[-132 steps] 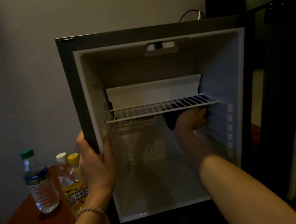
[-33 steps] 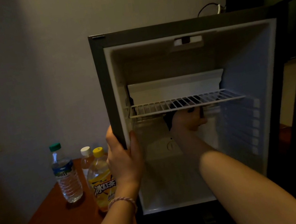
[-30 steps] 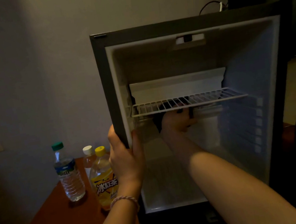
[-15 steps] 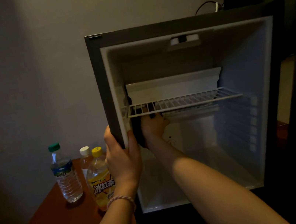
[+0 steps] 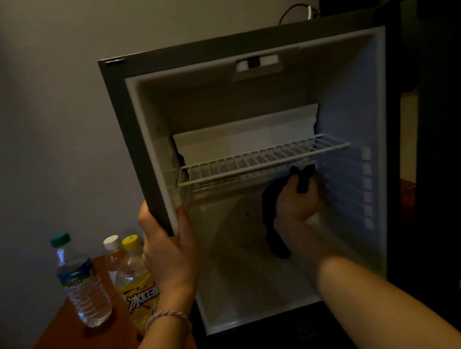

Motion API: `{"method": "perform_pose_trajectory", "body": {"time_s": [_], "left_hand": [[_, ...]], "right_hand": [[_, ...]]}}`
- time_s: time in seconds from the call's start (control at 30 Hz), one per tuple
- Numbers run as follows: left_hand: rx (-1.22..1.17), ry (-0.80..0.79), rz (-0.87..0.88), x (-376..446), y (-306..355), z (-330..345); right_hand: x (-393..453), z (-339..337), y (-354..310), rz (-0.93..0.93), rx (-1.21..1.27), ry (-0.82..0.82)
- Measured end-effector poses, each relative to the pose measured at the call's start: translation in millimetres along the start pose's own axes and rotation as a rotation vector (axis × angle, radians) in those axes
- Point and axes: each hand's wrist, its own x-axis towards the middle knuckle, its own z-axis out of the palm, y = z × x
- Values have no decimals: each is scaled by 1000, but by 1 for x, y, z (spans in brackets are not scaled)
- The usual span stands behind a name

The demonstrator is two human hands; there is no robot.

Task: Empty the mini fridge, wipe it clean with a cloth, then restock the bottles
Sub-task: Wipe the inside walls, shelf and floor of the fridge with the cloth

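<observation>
Since half a second ago, the right hand (image 5: 295, 203) has carried the dark cloth (image 5: 273, 222) from the mini fridge (image 5: 125, 130)'s left inner wall to beneath the wire shelf (image 5: 260, 159)'s right end. Fingers curl around the cloth, which hangs vertically, tail downward. Left hand (image 5: 168, 244) grips the cabinet's left edge.

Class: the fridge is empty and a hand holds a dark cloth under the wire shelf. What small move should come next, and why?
Probably sweep the dark cloth, gripped in the right hand, down the white back wall below the white wire shelf. The left hand steadies the black mini fridge, and the lower compartment looks unwiped.
</observation>
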Motion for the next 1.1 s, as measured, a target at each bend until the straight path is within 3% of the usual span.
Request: {"method": "perform_pose_trajectory", "body": {"time_s": [0.3, 0.47, 0.73, 1.1], "left_hand": [[-7, -16, -2, 0, -4, 1], [-16, -11, 14, 0, -5, 2], [-13, 7, -9, -1, -2, 2], [0, 34, 14, -1, -4, 1]], "right_hand": [[39, 14, -1, -150, -231, 26], [46, 26, 13, -204, -238, 70], [-30, 44, 13, -124, -357, -232], [-108, 74, 35, -198, -296, -457]]}}
